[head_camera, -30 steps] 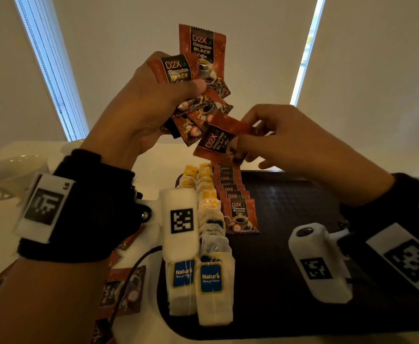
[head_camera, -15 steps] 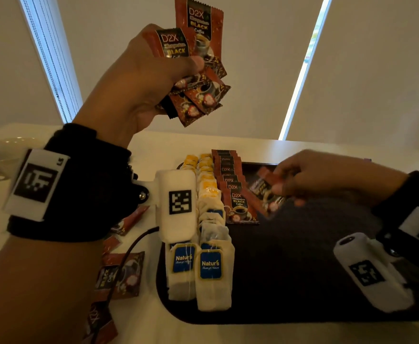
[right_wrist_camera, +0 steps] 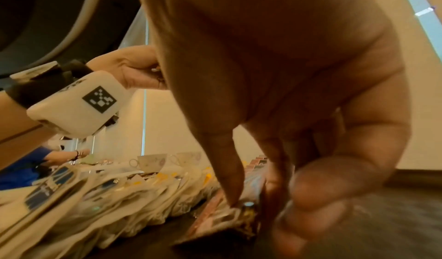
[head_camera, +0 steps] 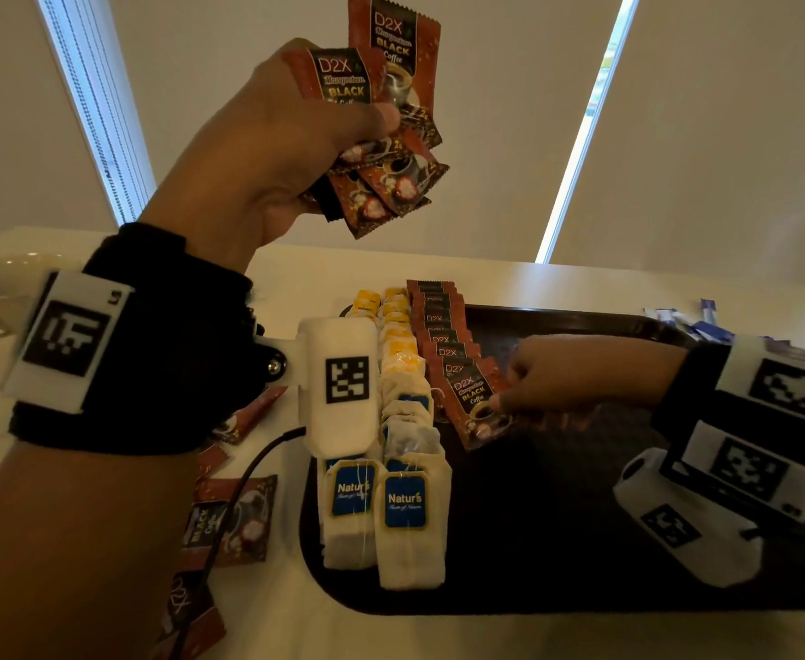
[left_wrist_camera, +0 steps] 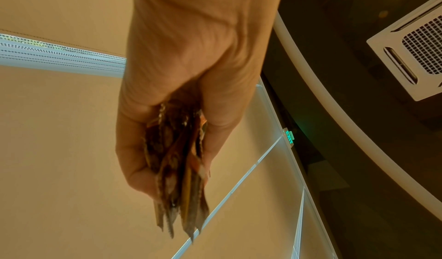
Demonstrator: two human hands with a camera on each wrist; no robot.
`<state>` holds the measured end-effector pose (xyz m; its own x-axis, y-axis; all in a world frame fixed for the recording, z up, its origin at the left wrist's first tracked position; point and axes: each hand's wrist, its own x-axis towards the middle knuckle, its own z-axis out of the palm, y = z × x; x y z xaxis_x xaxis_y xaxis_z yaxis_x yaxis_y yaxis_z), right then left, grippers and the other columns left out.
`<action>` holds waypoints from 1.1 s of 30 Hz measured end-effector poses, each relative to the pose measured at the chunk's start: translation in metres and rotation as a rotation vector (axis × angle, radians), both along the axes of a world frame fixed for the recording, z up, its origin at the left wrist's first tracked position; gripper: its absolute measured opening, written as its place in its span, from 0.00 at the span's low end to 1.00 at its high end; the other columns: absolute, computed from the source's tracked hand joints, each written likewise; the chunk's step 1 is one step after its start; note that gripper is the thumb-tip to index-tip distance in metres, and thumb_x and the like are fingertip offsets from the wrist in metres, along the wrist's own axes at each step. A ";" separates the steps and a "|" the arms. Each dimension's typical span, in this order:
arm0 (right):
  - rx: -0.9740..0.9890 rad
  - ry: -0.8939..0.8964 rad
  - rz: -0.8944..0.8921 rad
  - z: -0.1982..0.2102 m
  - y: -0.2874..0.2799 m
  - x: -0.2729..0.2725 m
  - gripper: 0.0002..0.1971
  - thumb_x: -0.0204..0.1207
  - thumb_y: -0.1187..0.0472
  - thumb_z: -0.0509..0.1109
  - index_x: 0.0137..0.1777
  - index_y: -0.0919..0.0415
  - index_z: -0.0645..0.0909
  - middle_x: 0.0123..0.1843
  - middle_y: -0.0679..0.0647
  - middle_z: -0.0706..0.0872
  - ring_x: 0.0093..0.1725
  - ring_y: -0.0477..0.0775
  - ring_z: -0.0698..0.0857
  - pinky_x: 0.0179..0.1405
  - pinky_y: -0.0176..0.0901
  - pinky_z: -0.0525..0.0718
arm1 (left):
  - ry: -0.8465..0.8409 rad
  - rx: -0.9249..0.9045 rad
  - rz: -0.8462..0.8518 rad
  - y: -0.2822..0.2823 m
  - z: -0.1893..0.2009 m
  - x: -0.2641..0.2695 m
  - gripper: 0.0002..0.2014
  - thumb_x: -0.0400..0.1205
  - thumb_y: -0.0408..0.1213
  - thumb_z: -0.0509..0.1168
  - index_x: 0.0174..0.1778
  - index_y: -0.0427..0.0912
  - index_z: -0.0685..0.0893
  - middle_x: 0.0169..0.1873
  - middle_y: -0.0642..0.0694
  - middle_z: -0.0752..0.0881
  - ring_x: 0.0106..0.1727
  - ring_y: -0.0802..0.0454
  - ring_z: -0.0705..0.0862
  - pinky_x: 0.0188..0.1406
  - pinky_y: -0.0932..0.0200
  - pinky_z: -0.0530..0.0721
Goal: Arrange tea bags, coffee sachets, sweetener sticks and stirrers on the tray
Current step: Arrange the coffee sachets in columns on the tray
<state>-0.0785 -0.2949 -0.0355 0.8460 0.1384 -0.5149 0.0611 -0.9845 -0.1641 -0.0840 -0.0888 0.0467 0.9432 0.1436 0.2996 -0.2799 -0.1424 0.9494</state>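
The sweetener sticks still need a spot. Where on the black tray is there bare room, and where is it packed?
The black rubber-lined tray is bare to the right of the brown coffee sachet row, around and nearer than the right hand. Its left side is crowded: white tea bag rows sit tight against the sachets, where that hand lays another sachet.

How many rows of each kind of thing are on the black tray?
Tea bag rows: 2
Coffee packet rows: 1
Total on the tray: 3 rows
Not counted: the bunch of coffee packets that the left hand holds up in the air. The right hand pinches the front coffee packet of its row.
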 end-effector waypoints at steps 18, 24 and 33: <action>-0.041 0.065 0.065 -0.007 0.012 0.011 0.17 0.71 0.43 0.72 0.36 0.55 0.74 0.29 0.50 0.80 0.27 0.45 0.77 0.26 0.32 0.77 | 0.001 0.012 -0.005 0.001 0.000 -0.002 0.20 0.76 0.37 0.72 0.61 0.51 0.74 0.50 0.55 0.85 0.44 0.58 0.87 0.25 0.64 0.83; -0.035 0.010 0.065 -0.007 0.010 0.011 0.19 0.71 0.40 0.70 0.43 0.55 0.74 0.34 0.51 0.82 0.31 0.46 0.81 0.28 0.33 0.80 | -0.004 0.027 -0.001 0.001 -0.001 -0.001 0.22 0.76 0.37 0.72 0.64 0.49 0.74 0.53 0.52 0.85 0.48 0.56 0.87 0.32 0.60 0.85; 0.021 -0.016 0.122 -0.007 0.016 0.006 0.15 0.74 0.39 0.65 0.39 0.47 0.68 0.38 0.52 0.83 0.37 0.48 0.84 0.32 0.35 0.83 | -0.003 0.034 -0.005 0.000 -0.002 0.000 0.20 0.76 0.38 0.72 0.61 0.50 0.73 0.49 0.55 0.85 0.44 0.59 0.86 0.25 0.64 0.83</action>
